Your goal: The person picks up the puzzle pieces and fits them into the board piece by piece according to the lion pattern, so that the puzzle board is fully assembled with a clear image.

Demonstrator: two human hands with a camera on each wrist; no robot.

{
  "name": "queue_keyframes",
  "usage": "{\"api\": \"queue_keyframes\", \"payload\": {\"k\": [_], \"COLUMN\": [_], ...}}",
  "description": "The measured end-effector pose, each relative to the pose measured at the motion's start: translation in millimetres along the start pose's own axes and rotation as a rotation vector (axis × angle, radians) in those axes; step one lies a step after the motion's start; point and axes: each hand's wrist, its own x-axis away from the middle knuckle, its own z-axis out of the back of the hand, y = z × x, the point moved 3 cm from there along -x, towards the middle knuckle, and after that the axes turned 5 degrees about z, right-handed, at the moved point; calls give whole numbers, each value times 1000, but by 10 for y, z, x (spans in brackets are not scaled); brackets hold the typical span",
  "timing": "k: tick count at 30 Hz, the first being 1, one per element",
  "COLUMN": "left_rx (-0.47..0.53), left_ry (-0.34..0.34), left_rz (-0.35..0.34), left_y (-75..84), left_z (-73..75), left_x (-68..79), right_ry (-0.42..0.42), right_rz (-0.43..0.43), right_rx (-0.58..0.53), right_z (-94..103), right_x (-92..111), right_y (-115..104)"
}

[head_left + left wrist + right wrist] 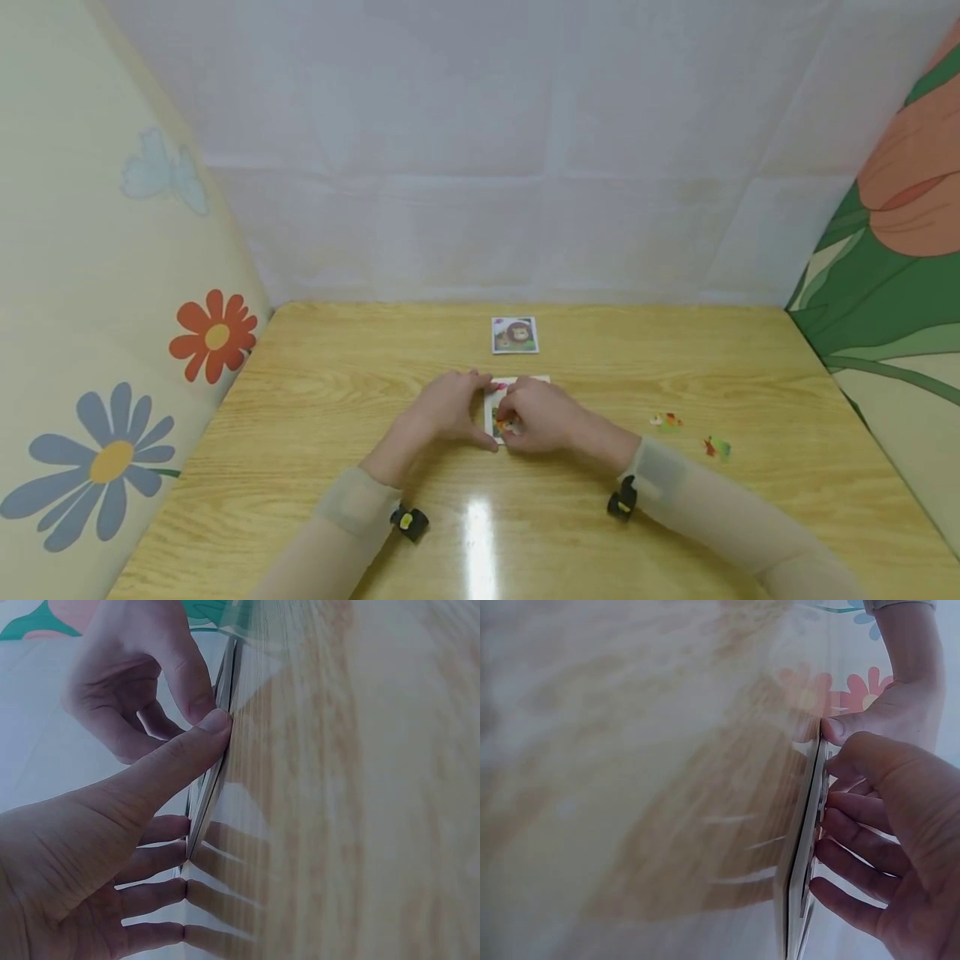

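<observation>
A small white-bordered puzzle board (488, 408) lies mid-table, partly hidden under both hands. Along its left side my left hand (446, 408) rests with thumb and fingers extended; the thumb touches the near edge and the fingertips lie at the far left corner. My right hand (542, 414) is over the board's picture, its fingers bent down onto it. Thumb and index pinch a small orange puzzle piece (503, 425) against the surface, mostly covered by the hand. Seen edge-on, the board (801, 859) appears as a thin layered slab in the right wrist view.
Beyond the board lies a square picture card (514, 335) with a lion. Two loose colourful puzzle pieces, one whitish-orange (666, 421) and one red-green (717, 448), are on the wooden table (360, 350) to the right. A white cloth (480, 167) hangs behind.
</observation>
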Motion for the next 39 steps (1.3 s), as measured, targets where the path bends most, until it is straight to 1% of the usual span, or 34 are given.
{"api": "queue_keyframes", "payload": {"k": [6,12,20,27,33,39], "left_rx": [4,8,3,-1,8,11], "left_ry": [-2,-3,-8,-7,-18,-31], "left_rz": [11,13,12,12,22,10], "left_y": [0,-4,4,15,24,39], "left_z": [0,0,6,21,32,53], "left_x": [8,8,6,7,13,15], "right_ry": [9,8,-18,-25,-55,-44], "right_rz": [24,15,-9,-13,-40,-31], "right_rx": [11,22,45,7,-27,-28], "right_z": [12,4,0,43,59,52], "right_x": [7,-4,-20,-44,-52,-60], "right_y": [-28,-26,-28,-57,-54,-46]}}
